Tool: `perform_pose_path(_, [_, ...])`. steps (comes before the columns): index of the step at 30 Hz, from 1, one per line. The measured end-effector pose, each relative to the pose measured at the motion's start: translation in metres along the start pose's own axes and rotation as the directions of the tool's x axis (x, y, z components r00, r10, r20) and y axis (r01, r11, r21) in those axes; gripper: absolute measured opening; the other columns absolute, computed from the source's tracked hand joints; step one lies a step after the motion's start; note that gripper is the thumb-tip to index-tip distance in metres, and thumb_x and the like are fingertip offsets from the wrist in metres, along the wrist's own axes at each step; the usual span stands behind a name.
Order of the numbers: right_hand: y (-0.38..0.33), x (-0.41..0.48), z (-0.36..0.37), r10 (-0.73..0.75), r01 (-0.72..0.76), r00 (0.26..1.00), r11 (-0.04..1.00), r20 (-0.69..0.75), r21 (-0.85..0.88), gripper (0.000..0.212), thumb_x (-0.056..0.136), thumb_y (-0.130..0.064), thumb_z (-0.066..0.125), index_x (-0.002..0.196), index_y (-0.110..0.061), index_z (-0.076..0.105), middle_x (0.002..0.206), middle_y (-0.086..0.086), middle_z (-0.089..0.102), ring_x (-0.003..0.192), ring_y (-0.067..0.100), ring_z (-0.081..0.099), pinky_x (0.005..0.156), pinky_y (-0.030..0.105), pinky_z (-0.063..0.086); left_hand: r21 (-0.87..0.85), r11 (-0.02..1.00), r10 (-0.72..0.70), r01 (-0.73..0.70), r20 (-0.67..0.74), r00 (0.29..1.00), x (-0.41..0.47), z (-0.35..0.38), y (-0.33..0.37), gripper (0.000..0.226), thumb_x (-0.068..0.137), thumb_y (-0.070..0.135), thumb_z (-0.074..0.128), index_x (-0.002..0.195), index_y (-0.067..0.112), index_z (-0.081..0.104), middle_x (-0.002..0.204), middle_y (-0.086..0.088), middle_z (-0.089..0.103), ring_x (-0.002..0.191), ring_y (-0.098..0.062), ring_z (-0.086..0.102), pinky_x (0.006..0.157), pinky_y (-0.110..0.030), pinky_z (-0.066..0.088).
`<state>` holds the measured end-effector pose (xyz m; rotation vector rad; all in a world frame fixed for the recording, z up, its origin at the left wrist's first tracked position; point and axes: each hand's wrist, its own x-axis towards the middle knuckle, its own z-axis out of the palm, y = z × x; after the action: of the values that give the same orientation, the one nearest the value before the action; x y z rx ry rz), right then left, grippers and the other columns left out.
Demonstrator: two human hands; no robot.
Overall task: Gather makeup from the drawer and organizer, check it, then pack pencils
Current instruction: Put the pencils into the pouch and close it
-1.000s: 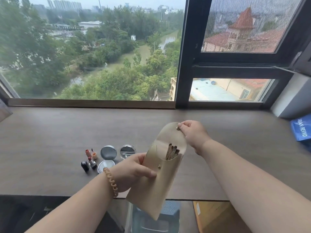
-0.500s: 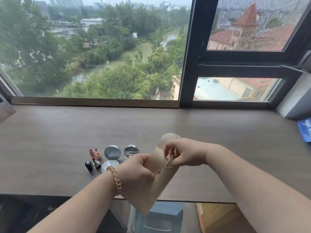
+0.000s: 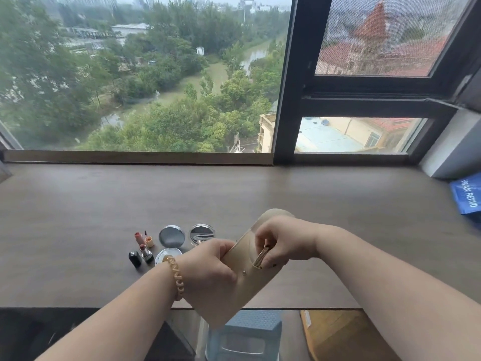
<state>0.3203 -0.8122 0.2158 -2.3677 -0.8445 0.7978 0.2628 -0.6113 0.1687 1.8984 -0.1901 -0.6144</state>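
Note:
My left hand (image 3: 208, 269) grips the side of a beige pouch (image 3: 244, 285) held tilted above the near edge of the wooden counter (image 3: 78, 204). Its flap stands open behind my right hand (image 3: 281, 241). That hand's fingers pinch the tops of the gold pencils (image 3: 261, 256) sticking out of the pouch mouth. On the counter to the left lie two open lipsticks (image 3: 145, 252), a black lipstick cap (image 3: 134, 257), a small orange pot (image 3: 149, 239), a grey compact (image 3: 171, 235) with its mirror lid (image 3: 201, 233), and a white compact (image 3: 166, 255) partly hidden by my wrist.
A large window runs along the back of the counter. A blue bag (image 3: 466, 196) lies at the far right edge. Below the counter's front edge stand a blue plastic stool (image 3: 247, 334) and a cardboard box (image 3: 335, 334).
My right hand let go of the flap tip and came down onto the pencils at the pouch mouth. The pouch has tilted lower and sits further down.

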Motion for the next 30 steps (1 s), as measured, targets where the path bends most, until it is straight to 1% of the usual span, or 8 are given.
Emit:
perform_pose_path(4, [0.004,-0.002,-0.001,0.035,-0.029,0.999,0.974,-0.024,0.223,0.013,0.071,-0.003,0.076,0.079,-0.003,0.065,0.07,0.009,0.067,0.058,0.016,0.063,0.055,0.03,0.055,-0.013,1.0,0.005,-0.005,0.01,1.0,0.004,0.003,-0.004,0.036,0.064,0.006,0.065,0.098,0.016,0.067,0.09,-0.008,0.07,0.081,-0.018,0.065,0.076,-0.041,0.055])
perform_pose_path(7, [0.007,-0.005,-0.005,0.065,-0.028,0.995,0.917,-0.079,0.397,0.016,0.072,0.003,0.073,0.076,-0.006,0.06,0.071,0.013,0.07,0.056,0.018,0.064,0.05,0.025,0.051,-0.109,0.994,0.001,-0.002,-0.003,1.0,0.004,0.009,-0.006,0.027,0.066,0.009,0.072,0.09,0.019,0.067,0.08,0.003,0.071,0.075,-0.015,0.065,0.072,-0.036,0.054])
perform_pose_path(13, [0.013,-0.005,-0.008,0.137,-0.08,0.985,0.9,-0.105,0.427,0.013,0.077,-0.009,0.074,0.084,-0.009,0.063,0.073,0.007,0.064,0.058,0.017,0.059,0.05,0.023,0.049,-0.233,0.972,-0.004,-0.005,-0.041,0.999,0.012,0.02,-0.008,0.045,0.066,0.019,0.076,0.107,0.006,0.063,0.098,-0.012,0.071,0.087,-0.021,0.066,0.086,-0.043,0.052])
perform_pose_path(18, [0.01,0.0,0.002,0.123,-0.032,0.958,0.944,-0.259,0.328,0.011,0.076,-0.012,0.076,0.08,-0.005,0.069,0.07,-0.004,0.058,0.051,-0.002,0.056,0.052,0.027,0.052,-0.303,0.953,-0.025,0.018,-0.018,1.0,0.018,0.03,-0.011,0.046,0.065,0.018,0.075,0.107,0.005,0.063,0.099,-0.013,0.07,0.089,-0.024,0.066,0.085,-0.043,0.052])
perform_pose_path(22, [0.02,0.003,-0.006,0.181,0.002,0.927,0.875,-0.329,0.485,0.014,0.072,-0.005,0.078,0.076,-0.007,0.065,0.062,-0.001,0.058,0.047,0.008,0.055,0.048,0.023,0.048,-0.344,0.937,-0.058,0.053,-0.003,0.998,0.018,0.032,-0.019,0.046,0.067,0.013,0.076,0.109,0.001,0.061,0.098,-0.013,0.069,0.088,-0.025,0.064,0.084,-0.042,0.052])
perform_pose_path(26, [0.026,0.007,-0.005,0.206,-0.002,0.921,0.852,-0.332,0.523,0.029,0.073,-0.007,0.079,0.097,-0.01,0.064,0.067,0.002,0.055,0.044,0.013,0.052,0.043,0.02,0.044,-0.423,0.902,-0.088,0.084,0.011,0.996,0.018,0.037,-0.026,0.051,0.063,0.012,0.077,0.11,0.0,0.062,0.101,-0.017,0.068,0.09,-0.03,0.064,0.085,-0.044,0.052])
perform_pose_path(28, [0.034,0.01,0.001,0.247,0.019,0.888,0.823,-0.387,0.568,0.034,0.075,-0.014,0.078,0.105,-0.015,0.061,0.078,0.003,0.059,0.049,0.011,0.055,0.044,0.019,0.044,-0.473,0.877,-0.096,0.085,0.001,0.995,0.02,0.038,-0.028,0.048,0.065,0.007,0.074,0.111,-0.002,0.061,0.102,-0.02,0.068,0.091,-0.033,0.063,0.086,-0.047,0.052])
perform_pose_path(30, [0.047,0.013,0.011,0.333,0.061,0.791,0.792,-0.513,0.608,0.031,0.078,-0.023,0.075,0.105,-0.022,0.059,0.086,0.005,0.059,0.059,0.008,0.057,0.05,0.021,0.047,-0.519,0.852,-0.1,0.073,-0.023,0.995,0.023,0.037,-0.029,0.043,0.067,0.004,0.071,0.108,-0.001,0.063,0.098,-0.019,0.069,0.087,-0.031,0.065,0.082,-0.044,0.054])
